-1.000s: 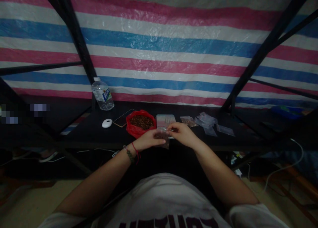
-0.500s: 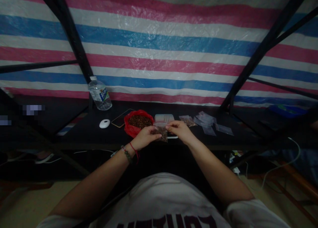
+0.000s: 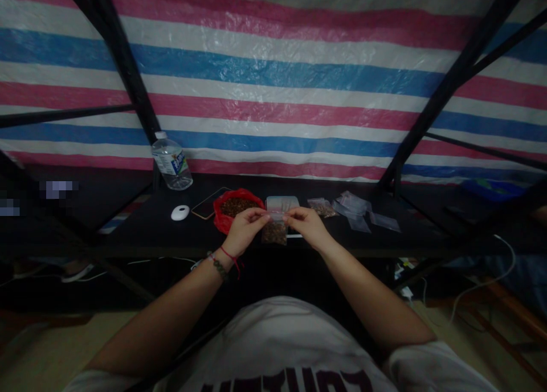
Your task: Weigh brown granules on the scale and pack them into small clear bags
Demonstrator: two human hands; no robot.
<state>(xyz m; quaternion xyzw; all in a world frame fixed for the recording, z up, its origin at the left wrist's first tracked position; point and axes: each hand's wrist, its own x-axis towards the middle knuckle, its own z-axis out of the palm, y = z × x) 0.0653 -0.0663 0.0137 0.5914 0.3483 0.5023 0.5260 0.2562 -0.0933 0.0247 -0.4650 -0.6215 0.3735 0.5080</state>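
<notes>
A small clear zip bag [image 3: 274, 233], part filled with brown grains, hangs upright at the table's front edge. My left hand [image 3: 249, 227] pinches its top left corner, and my right hand [image 3: 304, 224] pinches the top right corner. Behind it lies a white scale [image 3: 282, 203], partly covered by the bag and my hands. To the left is a red plastic bag [image 3: 221, 220], open and full of brown grains. Another filled zip bag [image 3: 322, 208] lies to the right of the scale, beside several flat clear zip bags [image 3: 354, 207].
A clear plastic bottle [image 3: 171, 163] stands at the back left by a black metal post. In front of it lie a white oval object [image 3: 180, 212] and a phone-like flat object [image 3: 209, 204]. Striped plastic sheeting [image 3: 273, 90] hangs behind the black table [image 3: 141, 227].
My left hand has moved up from the zip bag's lower side to its top left corner. The bag now hangs straighter, slightly further left, between both hands.
</notes>
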